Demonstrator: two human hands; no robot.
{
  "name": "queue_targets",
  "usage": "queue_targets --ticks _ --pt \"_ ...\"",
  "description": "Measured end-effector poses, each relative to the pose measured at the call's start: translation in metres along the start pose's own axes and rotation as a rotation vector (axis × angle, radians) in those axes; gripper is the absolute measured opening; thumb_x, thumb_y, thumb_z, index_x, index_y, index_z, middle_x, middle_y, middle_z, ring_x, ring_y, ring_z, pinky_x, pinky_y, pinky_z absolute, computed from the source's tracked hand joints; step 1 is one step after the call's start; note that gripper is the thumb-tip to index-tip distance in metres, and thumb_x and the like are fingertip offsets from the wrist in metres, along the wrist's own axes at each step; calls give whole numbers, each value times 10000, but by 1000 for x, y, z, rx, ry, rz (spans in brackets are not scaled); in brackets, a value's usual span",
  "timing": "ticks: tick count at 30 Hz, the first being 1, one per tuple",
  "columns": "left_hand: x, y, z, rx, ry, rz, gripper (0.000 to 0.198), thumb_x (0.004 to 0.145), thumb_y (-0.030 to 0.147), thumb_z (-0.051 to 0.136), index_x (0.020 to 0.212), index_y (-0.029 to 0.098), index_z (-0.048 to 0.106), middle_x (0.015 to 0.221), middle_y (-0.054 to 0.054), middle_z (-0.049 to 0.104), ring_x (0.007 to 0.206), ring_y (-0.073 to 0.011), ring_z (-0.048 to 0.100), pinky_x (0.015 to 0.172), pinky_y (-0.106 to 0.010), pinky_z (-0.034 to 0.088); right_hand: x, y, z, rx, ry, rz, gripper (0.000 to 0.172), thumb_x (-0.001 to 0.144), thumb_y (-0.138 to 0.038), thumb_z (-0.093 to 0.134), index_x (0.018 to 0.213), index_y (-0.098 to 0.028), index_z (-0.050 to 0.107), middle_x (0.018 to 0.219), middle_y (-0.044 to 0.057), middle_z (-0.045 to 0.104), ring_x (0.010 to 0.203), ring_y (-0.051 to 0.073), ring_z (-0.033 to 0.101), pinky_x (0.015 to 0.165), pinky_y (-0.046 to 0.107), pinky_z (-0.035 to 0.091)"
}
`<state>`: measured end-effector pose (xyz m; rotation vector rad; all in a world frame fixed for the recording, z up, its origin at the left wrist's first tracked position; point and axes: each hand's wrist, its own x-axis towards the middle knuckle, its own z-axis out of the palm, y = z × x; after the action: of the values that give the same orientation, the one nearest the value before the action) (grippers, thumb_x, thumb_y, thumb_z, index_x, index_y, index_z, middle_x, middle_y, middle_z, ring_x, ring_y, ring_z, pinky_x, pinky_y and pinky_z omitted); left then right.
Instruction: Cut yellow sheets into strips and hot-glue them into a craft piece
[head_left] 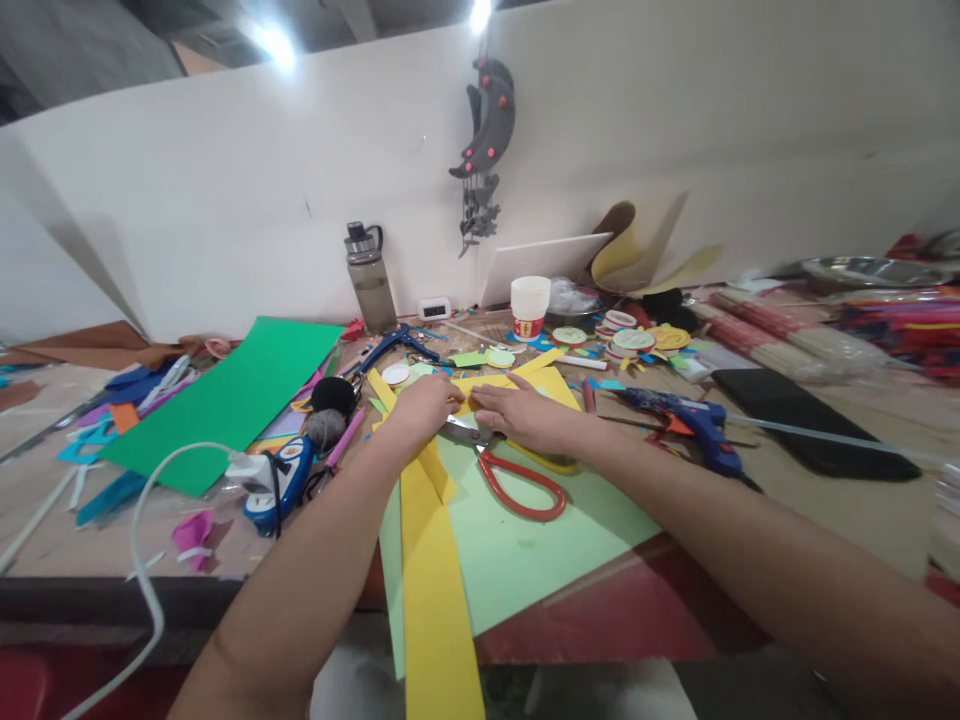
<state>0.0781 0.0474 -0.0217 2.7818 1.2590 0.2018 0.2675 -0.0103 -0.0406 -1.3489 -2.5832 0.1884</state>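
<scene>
Yellow sheets and strips (435, 600) lie on a light green sheet (540, 560) at the table's front edge. My left hand (431, 402) is closed at the yellow material, fingers curled near its upper part. Just right of it, my right hand (517, 412) rests on the yellow material with its fingers stretched forward. Red-handled scissors (525, 485) lie on the green sheet, their blades partly under my hands. Whether my left fingers pinch the yellow material is too small to tell for sure.
A bright green sheet (232, 400), a power strip (289, 485) and a bottle (371, 285) are on the left. Paper cups (529, 308) and tape rolls (632, 343) stand behind. A blue glue gun (697, 425) and a black case (810, 425) lie right.
</scene>
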Motion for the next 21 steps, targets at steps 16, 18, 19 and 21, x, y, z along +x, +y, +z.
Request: queue_targets --ticks 16,18,19,21 --pt "0 -2 1 -74 8 -31 228 780 236 543 903 225 735 995 -49 663 923 -173 593 822 -248 432 -7 29 -1 -243 41 174 413 960 -359 279 1124 -172 609 1238 152 589 1188 254 514 1081 548 124" --pt "0 -2 1 -76 4 -22 228 779 232 542 901 226 735 985 -48 665 926 -174 592 829 -249 430 -2 20 1 -168 36 108 451 966 -375 243 1164 -162 588 1258 150 579 1187 250 517 1091 543 107" --pt "0 -2 0 -75 3 -17 230 779 234 541 904 226 735 978 -49 665 922 -176 592 829 -252 430 1 15 1 -126 31 67 468 968 -383 225 1190 -162 572 1265 146 575 1189 247 516 1096 538 97" --pt "1 -3 0 -64 3 -6 238 780 237 538 915 223 734 968 -53 665 909 -180 594 829 -261 430 4 7 2 -50 28 3 498 968 -410 201 1236 -163 541 1274 137 572 1198 239 511 1106 526 83"
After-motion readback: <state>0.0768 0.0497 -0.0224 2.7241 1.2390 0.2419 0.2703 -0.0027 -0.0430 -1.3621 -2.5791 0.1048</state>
